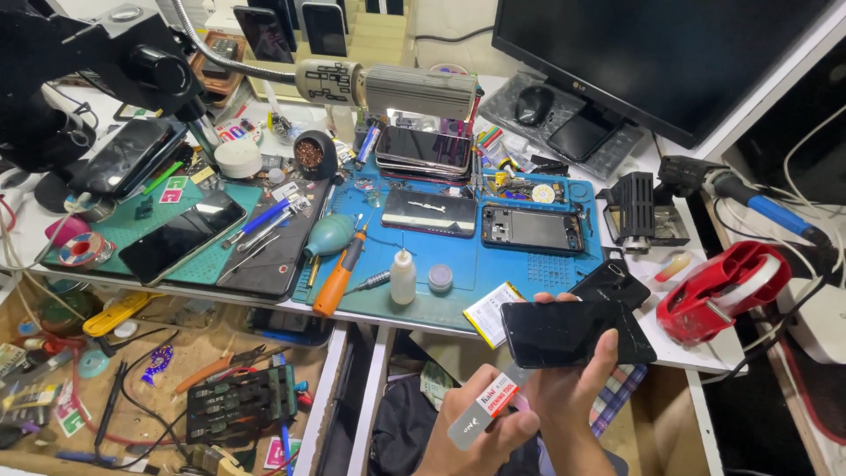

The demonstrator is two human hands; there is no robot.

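left hand (480, 432): bare, no glove, no ring seen
right hand (573, 388): bare, no glove
forearms: bare, no sleeves showing

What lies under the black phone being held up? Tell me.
Under the black phone, the right hand supports it with fingers wrapped around its lower edge. A yellow-edged battery and a checked cloth show beneath. The phone's underside is hidden. The left hand holds a flat metal tool.

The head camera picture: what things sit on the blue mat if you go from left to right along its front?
Orange screwdriver → small white squeeze bottle → little round jar → flat battery at the mat's front edge.
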